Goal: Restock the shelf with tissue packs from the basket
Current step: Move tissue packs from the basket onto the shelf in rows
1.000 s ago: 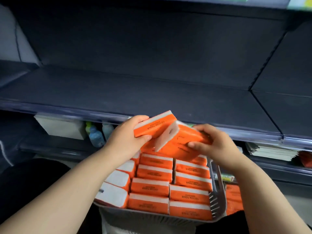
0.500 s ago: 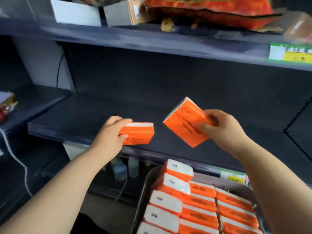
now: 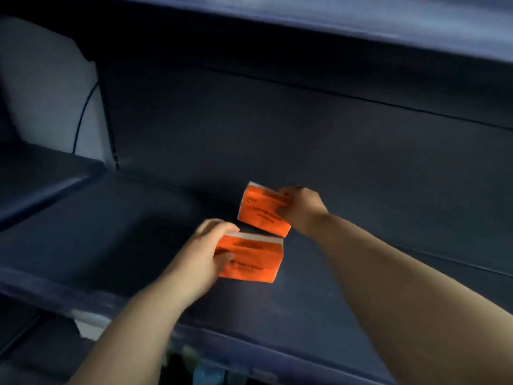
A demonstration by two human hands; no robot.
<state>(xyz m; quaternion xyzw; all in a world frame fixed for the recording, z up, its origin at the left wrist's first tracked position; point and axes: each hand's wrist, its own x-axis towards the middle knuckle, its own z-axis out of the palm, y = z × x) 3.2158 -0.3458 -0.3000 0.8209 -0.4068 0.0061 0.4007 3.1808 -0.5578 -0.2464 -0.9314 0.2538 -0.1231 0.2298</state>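
Two orange tissue packs are over the dark shelf board (image 3: 347, 279). My left hand (image 3: 205, 254) grips the nearer orange tissue pack (image 3: 254, 258) by its left end, low over the board. My right hand (image 3: 301, 208) grips the farther orange tissue pack (image 3: 262, 211) by its right end, close to the shelf's back panel. The two packs lie one behind the other, almost touching. Whether they rest on the board I cannot tell. The basket is out of view.
The shelf's dark back panel (image 3: 277, 129) rises behind the packs, and the shelf above (image 3: 361, 20) overhangs them. A lower side shelf (image 3: 41, 173) sits at the left beside a white wall with a black cable (image 3: 80, 115).
Both hands have moved forward from in front of the shelf to deep over its board, each carrying its pack. The view has tilted up, and the basket has dropped out of sight.
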